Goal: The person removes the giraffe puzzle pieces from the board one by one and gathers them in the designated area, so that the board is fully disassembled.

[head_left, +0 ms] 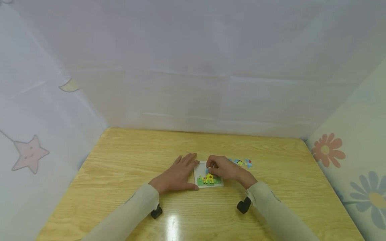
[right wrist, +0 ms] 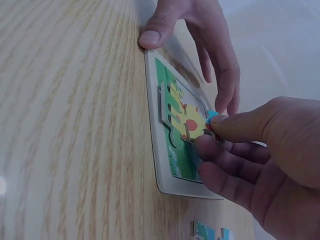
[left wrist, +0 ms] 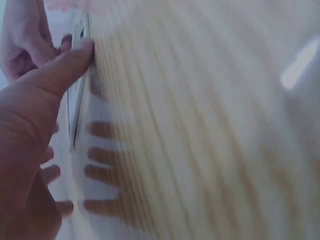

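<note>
"What's at the far left?"
"A pink star (head_left: 30, 154) on the wall covering. Then, on the wooden table (head_left: 135, 150), the left hand (head_left: 178, 175)."
"Is it gripping anything?"
"No, its fingers are spread and straight. The thumb touches the near left corner of the puzzle board (head_left: 200, 170)."
"And the board?"
"It lies flat between the two hands. Green ground and a yellow animal with red spots (head_left: 208, 180) fill its near part; beyond them, on the left, the pale base shows."
"The right hand (head_left: 224, 168)?"
"Over the board's right side, thumb and fingers pinching a small blue piece (right wrist: 212, 115). Its full shape is hidden by the fingers."
"Further right?"
"Loose puzzle pieces (head_left: 240, 163) in blue and yellow, just past that hand on the table. Last come a red flower (head_left: 328, 150) and a blue flower (head_left: 373, 197) on the wall."
</note>
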Demonstrator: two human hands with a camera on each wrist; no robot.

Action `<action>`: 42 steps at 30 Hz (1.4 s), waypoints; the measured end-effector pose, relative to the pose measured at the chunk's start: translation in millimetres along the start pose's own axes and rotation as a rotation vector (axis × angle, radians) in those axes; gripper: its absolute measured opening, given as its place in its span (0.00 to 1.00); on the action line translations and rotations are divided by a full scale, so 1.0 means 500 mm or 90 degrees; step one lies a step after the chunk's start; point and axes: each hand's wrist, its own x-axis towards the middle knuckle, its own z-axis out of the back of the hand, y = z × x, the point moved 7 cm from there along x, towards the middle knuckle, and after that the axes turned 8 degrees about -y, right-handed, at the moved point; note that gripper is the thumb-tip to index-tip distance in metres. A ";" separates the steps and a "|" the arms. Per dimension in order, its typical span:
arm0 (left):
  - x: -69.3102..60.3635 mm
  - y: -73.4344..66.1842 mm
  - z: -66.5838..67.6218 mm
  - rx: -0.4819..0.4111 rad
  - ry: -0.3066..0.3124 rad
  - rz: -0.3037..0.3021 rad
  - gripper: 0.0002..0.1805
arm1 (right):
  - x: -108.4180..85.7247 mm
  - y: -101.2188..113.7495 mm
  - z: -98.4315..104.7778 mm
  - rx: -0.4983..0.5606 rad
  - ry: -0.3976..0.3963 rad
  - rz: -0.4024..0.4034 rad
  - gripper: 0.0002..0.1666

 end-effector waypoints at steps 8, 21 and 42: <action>-0.007 -0.036 0.001 0.023 -0.014 -0.083 0.32 | 0.007 0.001 -0.001 -0.014 -0.007 0.003 0.05; -0.018 -0.065 0.003 0.063 -0.012 -0.145 0.21 | 0.007 0.014 0.001 -0.039 -0.008 0.004 0.04; -0.024 -0.085 -0.008 0.183 -0.027 -0.222 0.22 | 0.007 -0.016 -0.007 0.062 -0.026 -0.028 0.06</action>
